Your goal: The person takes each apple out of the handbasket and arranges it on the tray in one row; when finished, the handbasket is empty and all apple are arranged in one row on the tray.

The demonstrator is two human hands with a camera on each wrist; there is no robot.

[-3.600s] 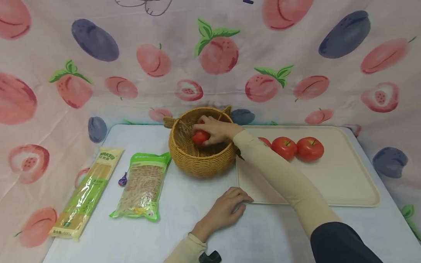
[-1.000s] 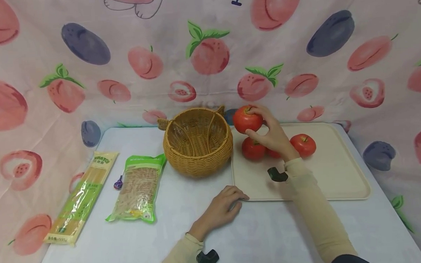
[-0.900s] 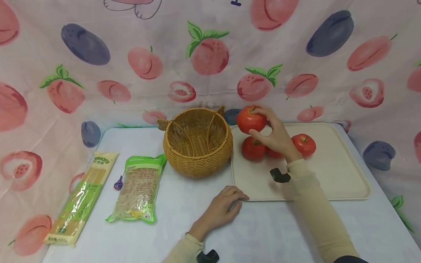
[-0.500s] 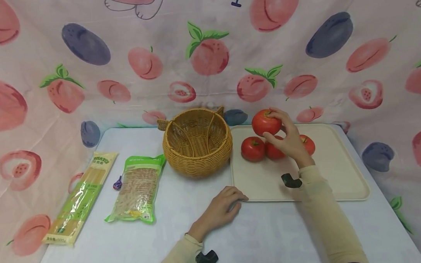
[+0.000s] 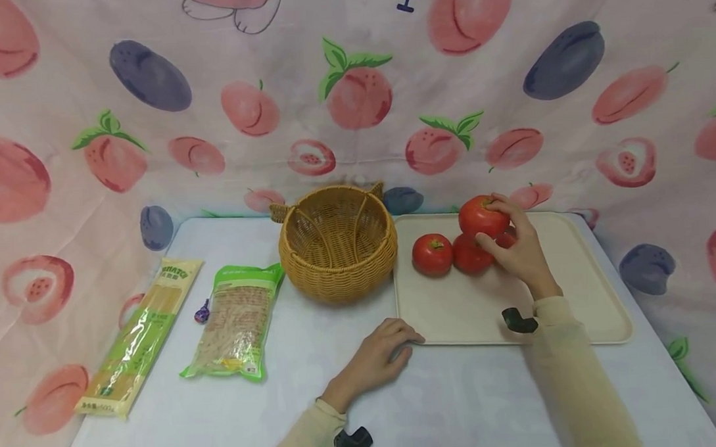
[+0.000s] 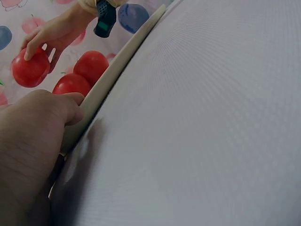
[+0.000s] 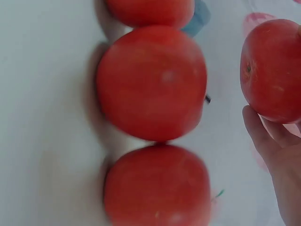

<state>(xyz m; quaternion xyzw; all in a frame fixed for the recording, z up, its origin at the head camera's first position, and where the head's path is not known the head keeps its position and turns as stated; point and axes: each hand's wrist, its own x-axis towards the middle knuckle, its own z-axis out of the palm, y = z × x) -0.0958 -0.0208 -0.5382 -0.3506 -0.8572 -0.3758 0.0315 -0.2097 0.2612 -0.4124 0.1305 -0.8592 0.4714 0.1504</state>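
Observation:
My right hand point(image 5: 519, 251) grips a red apple point(image 5: 481, 216) between thumb and fingers, raised over the beige tray point(image 5: 568, 308). In the right wrist view this held apple point(image 7: 273, 70) hangs apart from the others. On the tray, one apple point(image 5: 433, 254) sits at the left and another point(image 5: 471, 256) stands beside it. A third, partly hidden apple point(image 5: 508, 236) shows behind the right hand's thumb. My left hand point(image 5: 377, 357) rests on the table, its fingertips touching the tray's near left corner. The left wrist view shows that hand point(image 6: 37, 117) at the tray's rim.
A woven basket point(image 5: 336, 283) with ear-like tabs stands left of the tray. Further left lie a green-edged bag point(image 5: 234, 323), a small purple wrapped item point(image 5: 202, 312) and a long noodle packet point(image 5: 140, 339). Fruit-print cloth point(image 5: 355, 144) hangs behind the table.
Earlier my right hand held an apple inside the basket. More recently it has carried the apple rightward, from beside the basket to over the right part of the row. My left hand stays put.

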